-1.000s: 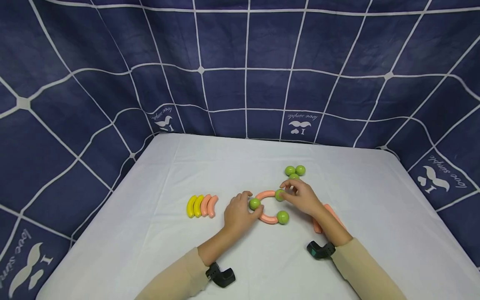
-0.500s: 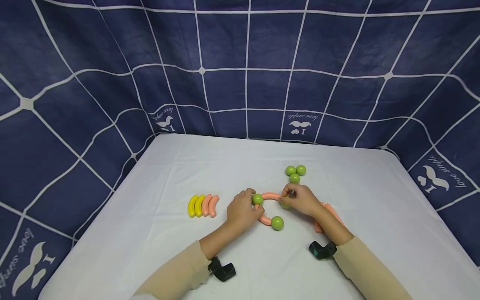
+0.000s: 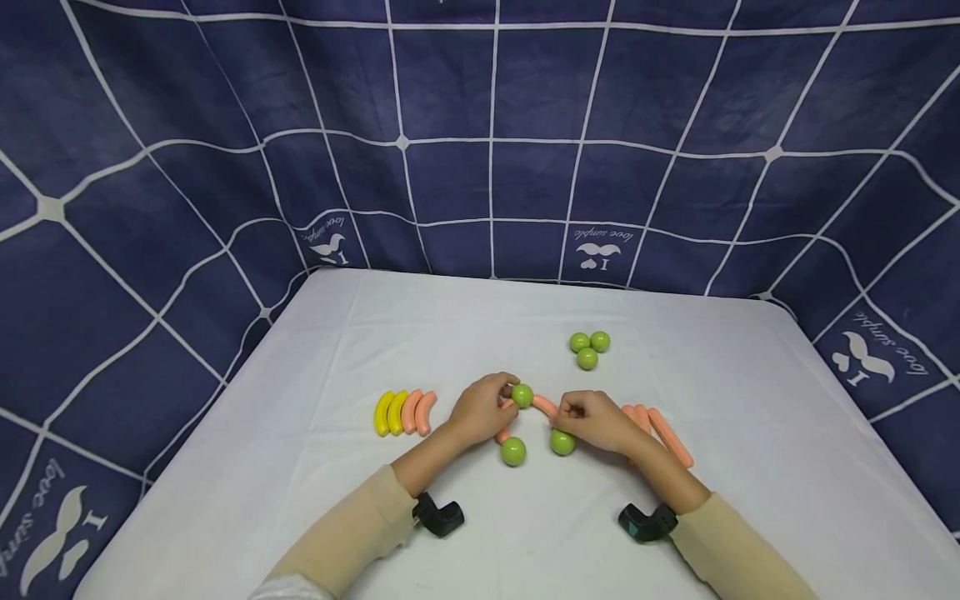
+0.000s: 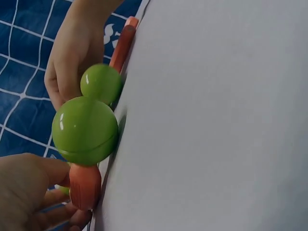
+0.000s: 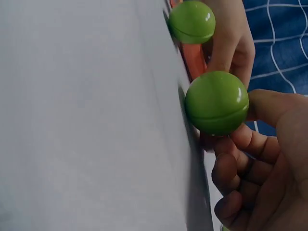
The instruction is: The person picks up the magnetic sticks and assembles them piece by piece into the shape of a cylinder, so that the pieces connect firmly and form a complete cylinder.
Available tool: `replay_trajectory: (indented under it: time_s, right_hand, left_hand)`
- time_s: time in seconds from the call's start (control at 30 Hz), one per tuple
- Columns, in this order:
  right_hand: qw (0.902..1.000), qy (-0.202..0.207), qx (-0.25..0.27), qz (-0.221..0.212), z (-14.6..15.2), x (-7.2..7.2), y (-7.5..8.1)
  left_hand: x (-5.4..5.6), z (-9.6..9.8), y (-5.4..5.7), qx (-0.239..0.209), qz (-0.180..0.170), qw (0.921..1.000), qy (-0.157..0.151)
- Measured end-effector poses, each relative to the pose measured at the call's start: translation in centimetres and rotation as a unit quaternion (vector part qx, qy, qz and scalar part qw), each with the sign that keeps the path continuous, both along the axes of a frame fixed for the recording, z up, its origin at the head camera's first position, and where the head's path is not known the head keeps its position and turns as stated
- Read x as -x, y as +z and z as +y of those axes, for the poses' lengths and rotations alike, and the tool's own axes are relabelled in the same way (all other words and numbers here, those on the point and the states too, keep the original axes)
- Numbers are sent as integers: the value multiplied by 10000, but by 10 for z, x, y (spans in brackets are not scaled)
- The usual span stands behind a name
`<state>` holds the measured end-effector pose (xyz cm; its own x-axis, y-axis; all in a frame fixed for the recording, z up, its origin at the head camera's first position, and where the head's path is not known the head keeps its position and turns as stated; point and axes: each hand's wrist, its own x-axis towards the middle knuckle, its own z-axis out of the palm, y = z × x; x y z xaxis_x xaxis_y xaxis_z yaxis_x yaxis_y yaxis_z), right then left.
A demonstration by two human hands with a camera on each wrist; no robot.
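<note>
Left hand [image 3: 480, 410] grips a pink rod [image 3: 503, 435] at seven o'clock from the top green ball [image 3: 522, 395]; right hand [image 3: 597, 419] pinches the five-o'clock ball [image 3: 562, 443], probably for steadiness.

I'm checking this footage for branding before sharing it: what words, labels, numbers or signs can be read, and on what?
"I", "love simple", upside down with heart and moustache signs: blue cloth, back print and right print.
"I", "love sim…": near-left print, cut by the frame edge.
Back-left print: similar, ending too small and bent.
Green balls, pink pieces: no readable text.
</note>
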<state>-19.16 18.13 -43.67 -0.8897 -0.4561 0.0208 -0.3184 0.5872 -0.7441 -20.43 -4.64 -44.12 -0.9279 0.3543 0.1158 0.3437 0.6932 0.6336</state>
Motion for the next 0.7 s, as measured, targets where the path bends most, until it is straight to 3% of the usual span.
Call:
replay_trajectory:
  time_s: [0.17, 0.27, 0.4, 0.57, 0.7]
  right_hand:
    - [9994, 317, 52, -156, -6, -7, 0]
    - [9991, 388, 31, -187, -8, -7, 1]
    - [9994, 310, 80, -156, -9, 0, 3]
    - [9998, 82, 172, -75, -15, 19, 5]
    - [9996, 271, 32, -25, -24, 34, 3]
  left_hand:
    - [6, -3, 1, -15, -188, 9989, -421]
    - [8, -5, 2, -9, -295, 9982, -519]
    - [4, -8, 6, 220, -343, 9986, -351]
    - [-5, -14, 11, 438, -633, 9970, 35]
    - [-9, -17, 12, 376, -888, 9953, 102]
